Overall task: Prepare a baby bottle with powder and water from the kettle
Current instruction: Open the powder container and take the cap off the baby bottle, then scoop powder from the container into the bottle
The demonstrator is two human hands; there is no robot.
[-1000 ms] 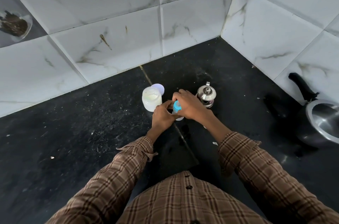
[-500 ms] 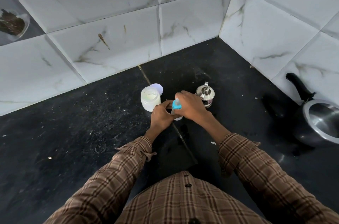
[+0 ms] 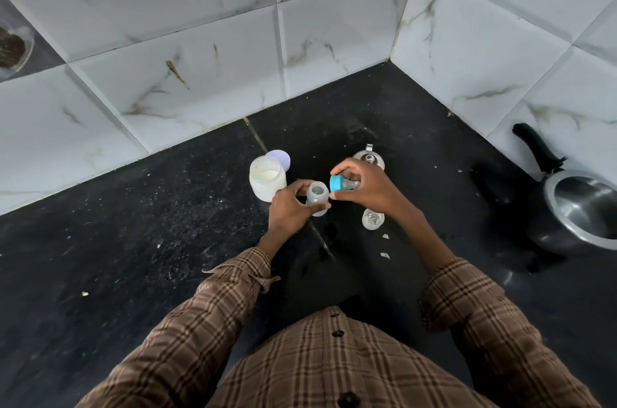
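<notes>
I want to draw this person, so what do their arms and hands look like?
Both arms wear long sleeves of a brown plaid shirt: the left sleeve and the right sleeve, crossed by darker brown and pale lines. The cuffs hang loose and open. The left hand and right hand are bare, with no gloves.

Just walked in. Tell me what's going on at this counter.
A person is making up a baby bottle. The left hand grips the open bottle upright on the black counter. The right hand holds the blue teat cap, off the bottle and beside its mouth. An open jar of powder stands just left of the bottle with its lid behind it, and a small steel kettle sits behind the right hand. Nothing has been poured yet, as far as shows.
</notes>
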